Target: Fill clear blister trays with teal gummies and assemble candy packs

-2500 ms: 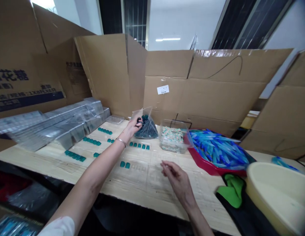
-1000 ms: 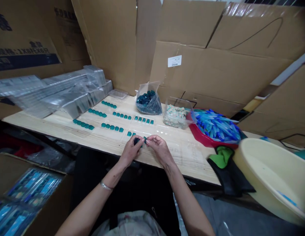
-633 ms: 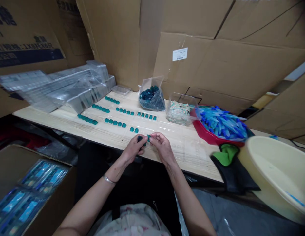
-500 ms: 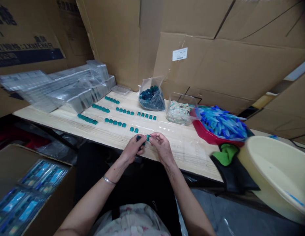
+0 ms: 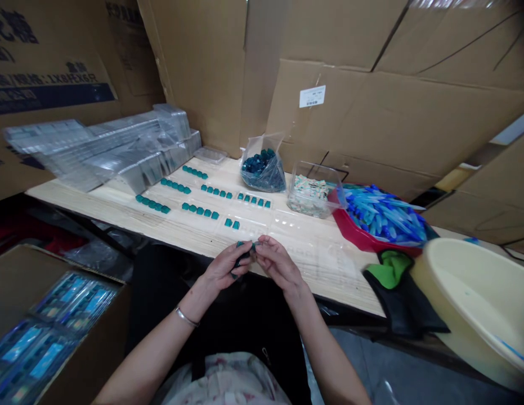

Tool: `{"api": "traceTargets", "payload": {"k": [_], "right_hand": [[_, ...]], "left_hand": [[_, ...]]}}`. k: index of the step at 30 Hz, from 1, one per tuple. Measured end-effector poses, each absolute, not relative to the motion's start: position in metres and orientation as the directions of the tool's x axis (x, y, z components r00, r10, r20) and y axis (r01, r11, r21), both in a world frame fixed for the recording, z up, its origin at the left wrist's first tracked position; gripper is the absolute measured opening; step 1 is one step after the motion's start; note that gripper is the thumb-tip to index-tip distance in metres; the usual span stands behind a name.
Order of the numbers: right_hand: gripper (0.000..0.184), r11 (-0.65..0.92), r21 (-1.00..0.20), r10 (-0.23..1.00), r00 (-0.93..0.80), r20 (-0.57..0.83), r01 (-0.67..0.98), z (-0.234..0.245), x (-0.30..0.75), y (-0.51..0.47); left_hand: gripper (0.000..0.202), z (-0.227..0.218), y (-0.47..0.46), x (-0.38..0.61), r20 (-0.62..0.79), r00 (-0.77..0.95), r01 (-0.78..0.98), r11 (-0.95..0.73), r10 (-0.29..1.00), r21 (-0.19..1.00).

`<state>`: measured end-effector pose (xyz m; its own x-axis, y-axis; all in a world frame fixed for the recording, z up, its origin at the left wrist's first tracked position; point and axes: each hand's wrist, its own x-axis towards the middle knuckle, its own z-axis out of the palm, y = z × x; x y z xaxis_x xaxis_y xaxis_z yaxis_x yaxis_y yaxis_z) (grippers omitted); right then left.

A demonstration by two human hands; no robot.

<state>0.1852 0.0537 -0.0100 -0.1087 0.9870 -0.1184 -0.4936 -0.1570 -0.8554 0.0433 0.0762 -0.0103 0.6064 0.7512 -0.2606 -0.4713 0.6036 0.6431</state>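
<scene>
My left hand [image 5: 226,263] is curled around a few dark teal gem-like pieces [image 5: 241,260] at the table's front edge. Close beside it, my right hand [image 5: 277,263] has thumb and fingertips pinched together on a small teal piece [image 5: 255,246] between the two hands. Fingers partly cover that piece. Just beyond them, two teal pieces [image 5: 232,223] sit at the left of a clear tray. Further back and left, short rows of teal pieces [image 5: 200,211] lie on the table, some in clear trays. More fill an open plastic bag [image 5: 262,169] behind.
Stacked clear plastic trays [image 5: 135,152] stand at the left. Right of the bag are a clear tub [image 5: 310,202] of small pale pieces, a red basin [image 5: 350,229] of blue sticks, a black-green cloth [image 5: 392,270] and a cream basin [image 5: 464,326]. A carton [image 5: 103,332] holds packed trays.
Both hands have drawn slightly nearer to me and closer together. The teal piece between them has turned and is more covered by the fingers. The view has shifted a little.
</scene>
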Motion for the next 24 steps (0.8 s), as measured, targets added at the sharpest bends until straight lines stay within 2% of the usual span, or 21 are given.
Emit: {"api": "traceTargets", "payload": {"k": [2, 4, 6, 8, 10, 13, 19, 24], "right_hand": [[0.028, -0.143, -0.862, 0.989, -0.102, -0.106, -0.487, -0.012, 0.183, 0.053], [0.023, -0.078, -0.913, 0.997, -0.048, -0.064, -0.4, -0.014, 0.181, 0.055], [0.02, 0.008, -0.977, 1.0, 0.018, 0.004, -0.212, -0.014, 0.181, 0.057], [0.02, 0.13, -0.991, 0.99, 0.049, 0.131, 0.019, -0.013, 0.182, 0.059], [0.021, 0.275, -0.939, 0.959, 0.007, 0.283, 0.205, -0.009, 0.184, 0.061], [0.018, 0.44, -0.821, 0.896, -0.118, 0.428, 0.363, 0.0, 0.187, 0.062], [0.014, 0.521, -0.688, 0.847, -0.204, 0.492, 0.504, 0.01, 0.196, 0.089], [0.013, 0.566, -0.565, 0.819, -0.33, 0.469, 0.601, -0.002, 0.202, 0.129]], "left_hand": [[0.023, -0.011, 0.075, 0.041, -0.285, 0.646, -0.505, 0.676, 0.708, 0.536], [0.02, -0.012, 0.074, 0.039, -0.3, 0.649, -0.535, 0.7, 0.699, 0.474], [0.02, -0.014, 0.074, 0.038, -0.314, 0.624, -0.56, 0.69, 0.716, 0.46], [0.021, -0.016, 0.075, 0.038, -0.331, 0.58, -0.574, 0.662, 0.744, 0.481], [0.023, -0.016, 0.077, 0.038, -0.34, 0.542, -0.573, 0.634, 0.769, 0.519], [0.026, -0.014, 0.079, 0.036, -0.335, 0.51, -0.569, 0.603, 0.792, 0.56], [0.027, -0.012, 0.083, 0.023, -0.305, 0.484, -0.613, 0.567, 0.82, 0.551], [0.025, -0.011, 0.085, 0.011, -0.317, 0.47, -0.634, 0.566, 0.823, 0.528]]}}
